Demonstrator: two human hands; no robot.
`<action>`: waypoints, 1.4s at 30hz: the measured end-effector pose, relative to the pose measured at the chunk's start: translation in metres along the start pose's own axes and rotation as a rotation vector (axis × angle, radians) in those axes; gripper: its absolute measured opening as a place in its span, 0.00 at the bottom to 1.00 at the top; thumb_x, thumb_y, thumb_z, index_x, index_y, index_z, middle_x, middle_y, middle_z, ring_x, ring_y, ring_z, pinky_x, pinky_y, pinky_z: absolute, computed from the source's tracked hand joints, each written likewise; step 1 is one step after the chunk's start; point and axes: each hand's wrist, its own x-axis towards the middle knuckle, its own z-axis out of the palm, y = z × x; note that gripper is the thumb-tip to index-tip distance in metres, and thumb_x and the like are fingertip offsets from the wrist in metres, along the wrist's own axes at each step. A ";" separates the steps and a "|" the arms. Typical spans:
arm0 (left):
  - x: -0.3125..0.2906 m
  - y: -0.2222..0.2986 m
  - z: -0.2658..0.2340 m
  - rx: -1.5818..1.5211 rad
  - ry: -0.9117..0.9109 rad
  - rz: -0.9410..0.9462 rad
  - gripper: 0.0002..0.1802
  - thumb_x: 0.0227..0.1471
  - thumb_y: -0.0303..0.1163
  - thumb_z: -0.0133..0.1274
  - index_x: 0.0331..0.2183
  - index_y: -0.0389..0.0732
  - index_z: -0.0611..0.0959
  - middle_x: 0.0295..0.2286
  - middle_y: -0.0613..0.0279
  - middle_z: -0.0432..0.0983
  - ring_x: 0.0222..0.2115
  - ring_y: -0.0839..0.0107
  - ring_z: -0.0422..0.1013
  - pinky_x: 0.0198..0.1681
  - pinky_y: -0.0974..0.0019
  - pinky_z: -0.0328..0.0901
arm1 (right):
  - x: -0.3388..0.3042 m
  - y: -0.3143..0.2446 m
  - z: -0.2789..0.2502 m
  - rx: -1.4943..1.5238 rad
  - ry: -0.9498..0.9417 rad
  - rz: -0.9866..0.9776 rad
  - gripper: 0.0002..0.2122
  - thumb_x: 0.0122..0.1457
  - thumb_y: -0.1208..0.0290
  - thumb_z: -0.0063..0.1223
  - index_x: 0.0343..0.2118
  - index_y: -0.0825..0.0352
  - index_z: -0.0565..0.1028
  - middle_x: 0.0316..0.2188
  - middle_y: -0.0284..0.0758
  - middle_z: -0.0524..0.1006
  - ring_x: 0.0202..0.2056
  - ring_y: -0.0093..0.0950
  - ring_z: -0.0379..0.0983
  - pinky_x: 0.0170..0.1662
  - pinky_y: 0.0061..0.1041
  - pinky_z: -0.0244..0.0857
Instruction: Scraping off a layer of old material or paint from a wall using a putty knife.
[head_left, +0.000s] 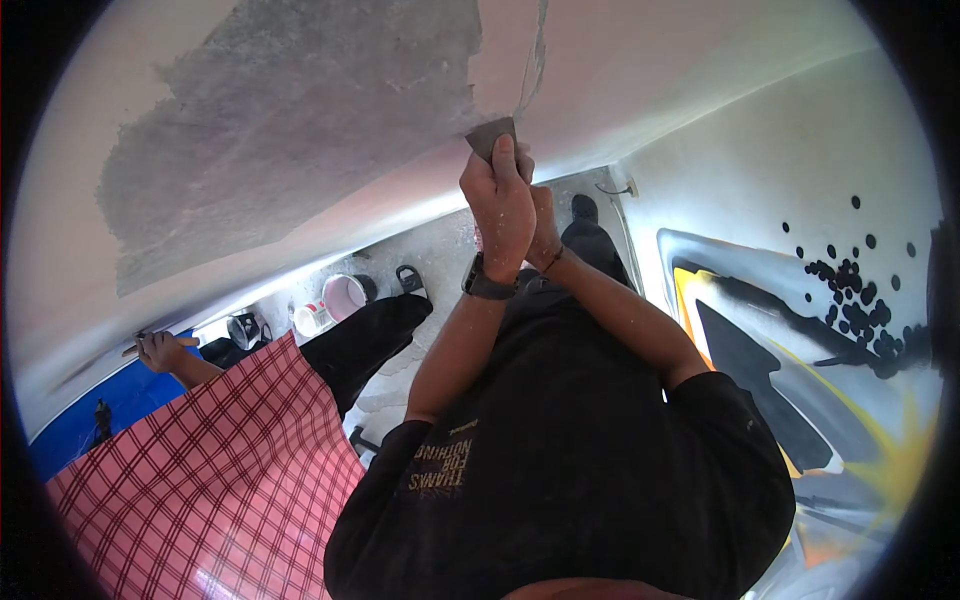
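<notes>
Against the wall, my left hand (500, 210) closes round a flat metal scraper (491, 137), its thumb pressed along the grey blade. Close behind it, my right hand (544, 222) is closed at the same tool; my left hand hides most of its fingers and the scraper's handle. The blade meets the pinkish wall (400, 190) beside the right edge of a large bare grey patch (300, 110). Above the blade, a narrow crack of lifted paint (532, 60) runs up the wall.
On my left a person in a pink checked shirt (230, 450) holds a wooden-handled tool (135, 348) at the wall. A pink-lined bucket (346, 295) and a white tub (311, 319) stand on the floor (425, 250). A painted wall (790, 210) rises at right.
</notes>
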 end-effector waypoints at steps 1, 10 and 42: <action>0.000 -0.004 0.001 -0.021 0.023 -0.026 0.18 0.67 0.35 0.45 0.26 0.36 0.75 0.17 0.70 0.66 0.15 0.83 0.57 0.17 0.75 0.50 | -0.003 0.000 0.001 0.095 0.053 0.056 0.21 0.57 0.64 0.57 0.52 0.65 0.69 0.33 0.32 0.78 0.32 0.25 0.79 0.27 0.23 0.65; -0.001 -0.014 -0.003 0.017 0.012 -0.019 0.18 0.67 0.35 0.44 0.26 0.36 0.74 0.16 0.70 0.65 0.14 0.84 0.57 0.17 0.75 0.49 | -0.001 -0.003 0.008 0.601 0.136 0.154 0.10 0.56 0.71 0.59 0.39 0.69 0.76 0.29 0.36 0.79 0.32 0.23 0.77 0.32 0.22 0.69; 0.003 -0.013 -0.012 0.021 0.010 0.004 0.17 0.67 0.33 0.45 0.26 0.35 0.75 0.17 0.71 0.65 0.15 0.84 0.57 0.17 0.75 0.49 | 0.003 -0.010 0.012 0.323 0.128 0.091 0.25 0.51 0.62 0.60 0.50 0.70 0.70 0.28 0.39 0.77 0.26 0.35 0.77 0.27 0.30 0.67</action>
